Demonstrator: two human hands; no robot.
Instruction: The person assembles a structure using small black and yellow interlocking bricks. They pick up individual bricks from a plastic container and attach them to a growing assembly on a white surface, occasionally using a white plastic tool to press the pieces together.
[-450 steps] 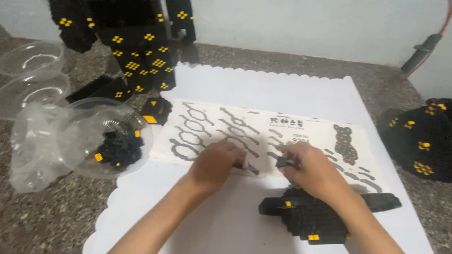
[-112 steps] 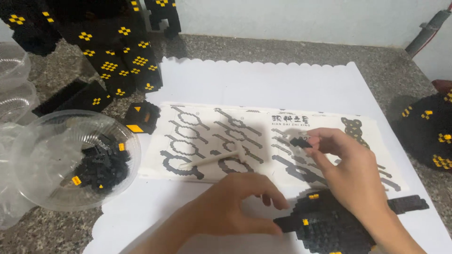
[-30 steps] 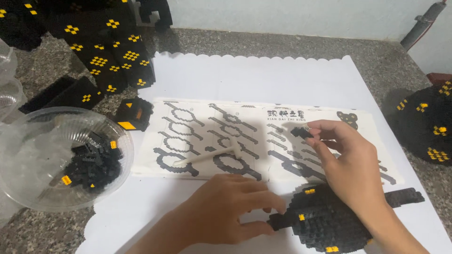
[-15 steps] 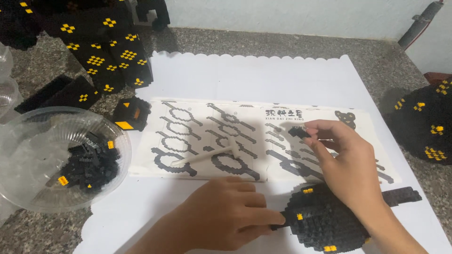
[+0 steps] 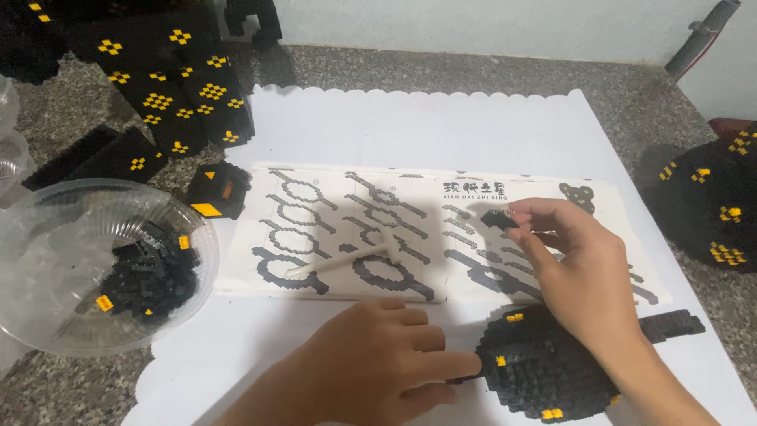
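My left hand rests on the white sheet with its fingertips against the left edge of a rounded black brick model that carries a few yellow studs. Above that model, my right hand pinches a small black brick piece between thumb and fingers, over the printed instruction sheet. A slim white tool lies loose on the instructions, left of my right hand.
A clear plastic bowl of loose black and yellow bricks sits at the left. A tall black-and-yellow brick build stands at the back left, a small black block near it, and another dark build at the right edge.
My left hand has slid slightly right to press on the black model's left edge. My right hand has stayed over the instructions with the small piece.
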